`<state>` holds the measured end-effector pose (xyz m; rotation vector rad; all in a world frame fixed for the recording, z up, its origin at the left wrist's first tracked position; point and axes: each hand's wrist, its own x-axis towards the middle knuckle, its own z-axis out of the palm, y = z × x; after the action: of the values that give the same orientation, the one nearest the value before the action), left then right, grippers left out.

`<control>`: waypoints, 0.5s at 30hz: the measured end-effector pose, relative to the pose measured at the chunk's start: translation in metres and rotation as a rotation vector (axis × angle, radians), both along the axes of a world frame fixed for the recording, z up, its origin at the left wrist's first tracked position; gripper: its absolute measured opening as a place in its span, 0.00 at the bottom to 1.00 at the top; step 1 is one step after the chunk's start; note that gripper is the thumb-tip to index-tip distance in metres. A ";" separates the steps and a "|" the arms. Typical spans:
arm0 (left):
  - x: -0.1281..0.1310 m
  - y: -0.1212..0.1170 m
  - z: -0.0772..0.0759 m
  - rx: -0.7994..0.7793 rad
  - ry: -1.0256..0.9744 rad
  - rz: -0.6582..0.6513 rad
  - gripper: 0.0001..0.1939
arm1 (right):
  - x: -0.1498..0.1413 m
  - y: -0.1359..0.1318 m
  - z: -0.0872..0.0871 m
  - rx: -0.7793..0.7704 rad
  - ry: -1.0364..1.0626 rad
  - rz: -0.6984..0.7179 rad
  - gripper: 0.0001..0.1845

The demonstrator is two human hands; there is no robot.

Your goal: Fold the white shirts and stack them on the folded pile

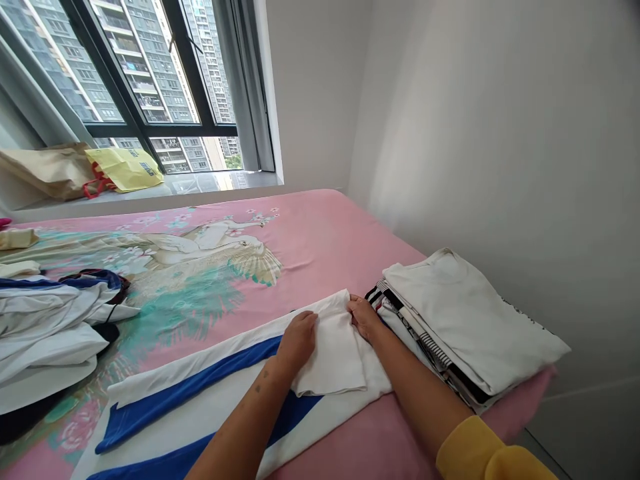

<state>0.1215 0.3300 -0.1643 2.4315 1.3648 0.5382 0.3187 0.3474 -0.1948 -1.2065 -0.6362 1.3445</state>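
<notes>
A white shirt with blue bands [240, 373] lies spread lengthwise on the bed in front of me, one long side folded over. Its white sleeve [331, 363] lies turned back over the body of the shirt. My left hand [299, 341] has its fingers curled on the cloth at the sleeve's left side. At the top right corner, my right hand [364, 319] pinches the edge of the fabric between thumb and fingers. Just right of that hand sits a stack of folded clothes [450, 317], a white shirt on top.
Loose clothes [55, 320] are heaped on the left of the bed. A pink patterned sheet [320, 233] covers the bed, which meets the wall at right. On the windowsill lie a brown paper bag [47, 172] and a yellow bag [127, 168].
</notes>
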 end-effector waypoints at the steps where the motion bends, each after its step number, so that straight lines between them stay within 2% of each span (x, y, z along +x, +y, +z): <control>1: 0.013 0.004 -0.002 -0.009 0.020 -0.003 0.20 | 0.000 0.000 -0.001 0.013 0.000 0.002 0.19; 4: 0.041 0.009 -0.013 -0.011 0.059 0.036 0.21 | 0.000 0.000 -0.003 0.051 0.002 0.014 0.26; 6: 0.050 0.009 -0.020 -0.008 0.096 0.071 0.24 | 0.001 0.000 -0.005 0.073 -0.010 0.016 0.30; 11: 0.051 0.005 -0.024 -0.024 0.202 0.101 0.28 | 0.001 0.001 -0.004 0.085 -0.036 -0.058 0.41; 15: 0.050 0.005 -0.024 -0.028 0.224 0.106 0.32 | 0.004 -0.004 0.003 0.132 -0.150 -0.211 0.39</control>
<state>0.1717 0.3349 -0.1881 2.4667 1.5857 0.2739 0.3226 0.3436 -0.1919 -1.2376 -0.6735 1.0278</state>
